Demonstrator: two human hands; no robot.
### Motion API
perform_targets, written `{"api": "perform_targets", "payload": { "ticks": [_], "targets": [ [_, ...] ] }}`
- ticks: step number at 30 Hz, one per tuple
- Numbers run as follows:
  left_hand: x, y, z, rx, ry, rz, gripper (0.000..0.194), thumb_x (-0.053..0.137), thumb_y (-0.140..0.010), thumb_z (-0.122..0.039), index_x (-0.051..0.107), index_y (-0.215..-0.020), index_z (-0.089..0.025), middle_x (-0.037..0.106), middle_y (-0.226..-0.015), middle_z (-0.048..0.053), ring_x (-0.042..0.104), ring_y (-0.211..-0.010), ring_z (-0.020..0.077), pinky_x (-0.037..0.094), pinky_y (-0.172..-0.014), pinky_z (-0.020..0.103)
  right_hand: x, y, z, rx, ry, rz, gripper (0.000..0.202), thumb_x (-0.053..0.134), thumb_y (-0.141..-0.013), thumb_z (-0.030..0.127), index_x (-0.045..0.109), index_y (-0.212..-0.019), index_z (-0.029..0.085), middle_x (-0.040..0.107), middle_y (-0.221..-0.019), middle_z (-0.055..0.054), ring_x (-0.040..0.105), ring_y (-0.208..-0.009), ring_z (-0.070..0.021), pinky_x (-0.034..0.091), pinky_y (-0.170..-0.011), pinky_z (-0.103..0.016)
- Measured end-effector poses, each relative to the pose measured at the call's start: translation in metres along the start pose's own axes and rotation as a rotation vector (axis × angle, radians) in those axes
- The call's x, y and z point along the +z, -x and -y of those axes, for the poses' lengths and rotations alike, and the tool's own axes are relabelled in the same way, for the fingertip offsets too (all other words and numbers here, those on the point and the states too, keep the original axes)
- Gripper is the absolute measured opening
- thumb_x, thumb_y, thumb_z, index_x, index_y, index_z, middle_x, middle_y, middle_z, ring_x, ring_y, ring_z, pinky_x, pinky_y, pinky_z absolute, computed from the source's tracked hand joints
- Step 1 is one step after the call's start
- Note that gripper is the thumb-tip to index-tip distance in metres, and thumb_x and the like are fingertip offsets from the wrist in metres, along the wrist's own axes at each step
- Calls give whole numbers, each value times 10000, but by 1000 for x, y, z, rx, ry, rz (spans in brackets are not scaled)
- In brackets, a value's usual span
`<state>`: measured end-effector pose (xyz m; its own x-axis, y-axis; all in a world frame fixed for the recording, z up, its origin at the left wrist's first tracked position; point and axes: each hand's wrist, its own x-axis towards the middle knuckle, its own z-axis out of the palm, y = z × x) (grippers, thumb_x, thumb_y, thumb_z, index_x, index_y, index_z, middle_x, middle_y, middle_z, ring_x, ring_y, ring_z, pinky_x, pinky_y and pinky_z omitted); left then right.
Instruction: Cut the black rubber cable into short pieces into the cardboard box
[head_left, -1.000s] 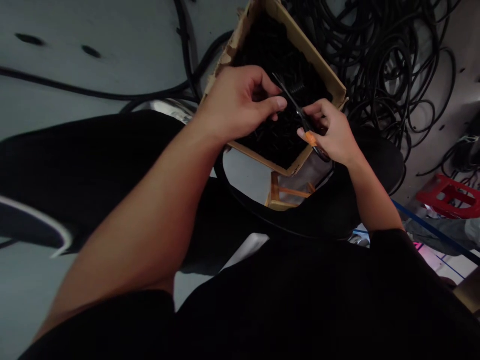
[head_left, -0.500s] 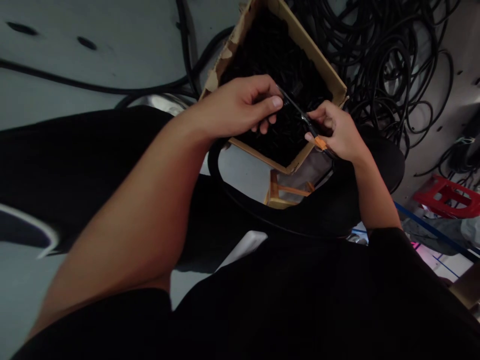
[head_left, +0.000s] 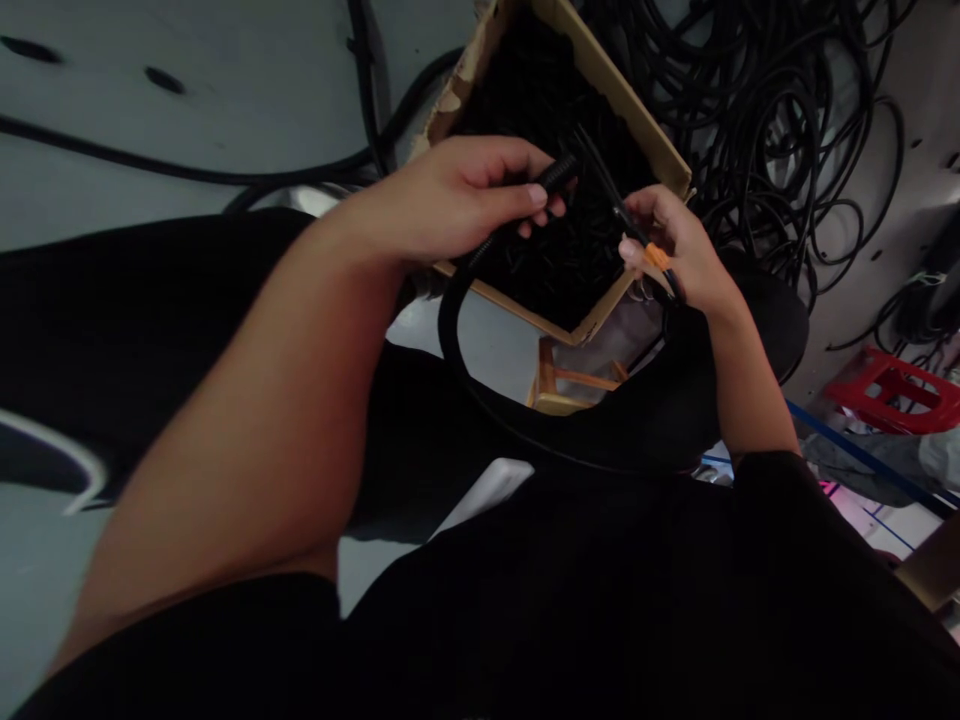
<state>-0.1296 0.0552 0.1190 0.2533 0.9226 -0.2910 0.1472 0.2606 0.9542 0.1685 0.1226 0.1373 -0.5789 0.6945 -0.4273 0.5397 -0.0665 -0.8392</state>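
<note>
My left hand point(head_left: 495, 195) is closed round a black ribbed tube point(head_left: 559, 173), whose end sticks out past the fingertips. From that hand the tube curves down in a loop over my lap. In my right hand point(head_left: 675, 245) is a dark slim tool that looks like scissors point(head_left: 607, 185), with an orange wrap near the grip; its narrow tips are parted and point up and left. Both hands are above a cardboard box point(head_left: 637, 90) filled with many small black pieces. A small gap separates the tube's end from the tool.
Tangled black cables point(head_left: 780, 150) lie right of the box, with a red plastic stool point(head_left: 892, 390) farther right. A wooden stool point(head_left: 555, 385) stands below the box. Another black cable point(head_left: 150, 160) crosses the grey floor at the left.
The tube's end now shows beyond my left fingers, and its loop has shifted slightly right. My right hand and the tool have moved a little right and up, away from the left hand.
</note>
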Motion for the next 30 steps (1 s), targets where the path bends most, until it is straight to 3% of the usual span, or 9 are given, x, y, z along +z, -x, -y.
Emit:
{"api": "perform_targets", "payload": {
  "ticks": [4,7,11,15,18,23,28,30],
  "targets": [
    [5,-3,11,33,81,-143,377,782,-960,-396,735,-1293,-227,893,-1051,90,864,-905,243,695,-949,516,4,-2,4,2,70,48,710,925,-889,874,685,-1266,323,744,-1231,-88,730,-1147,-317,727,-1001,-537],
    [10,-6,11,41,114,-240,370,856,-903,-435,610,-1131,-279,890,-1000,86,890,-893,282,716,-876,514,13,-3,9,17,87,73,669,908,-933,832,674,-1296,322,739,-1243,-93,718,-1153,-311,726,-1023,-547],
    [18,-9,4,26,67,-245,337,848,-911,-424,544,-986,-301,849,-920,79,884,-895,301,721,-872,522,24,-7,16,42,81,65,655,889,-960,831,654,-1298,322,735,-1229,-83,720,-1148,-298,720,-1037,-532],
    [25,-14,6,28,-82,-309,235,835,-902,-283,615,-979,-253,859,-1026,98,851,-939,278,699,-934,494,29,-13,16,33,80,37,707,847,-950,910,630,-1253,309,730,-1168,-74,720,-1143,-299,711,-1030,-511],
    [29,-15,9,35,-225,-338,267,878,-869,-246,701,-1064,-210,868,-1155,114,825,-1052,299,683,-1024,514,30,-16,12,19,113,32,739,832,-933,948,618,-1238,310,724,-1147,-70,712,-1122,-295,697,-1001,-488],
    [31,-10,6,10,-322,-328,300,833,-919,-294,711,-1193,-279,853,-1323,109,814,-1245,348,659,-1127,522,28,-19,8,20,141,-7,754,781,-940,994,628,-1193,301,708,-1053,-41,719,-1047,-285,682,-941,-482],
    [30,-7,5,-26,-334,-381,290,802,-988,-433,718,-1242,-321,857,-1218,98,831,-1157,355,638,-1080,499,24,-21,4,39,129,-18,767,804,-927,991,638,-1215,300,763,-1101,-55,730,-1079,-288,690,-975,-493],
    [31,-8,8,-24,-358,-350,278,765,-1018,-459,727,-1253,-317,840,-1183,97,817,-1132,353,609,-1096,497,23,-22,4,23,118,-26,800,784,-909,1025,615,-1204,301,752,-1110,-50,715,-1069,-272,681,-985,-477]
  ]
}}
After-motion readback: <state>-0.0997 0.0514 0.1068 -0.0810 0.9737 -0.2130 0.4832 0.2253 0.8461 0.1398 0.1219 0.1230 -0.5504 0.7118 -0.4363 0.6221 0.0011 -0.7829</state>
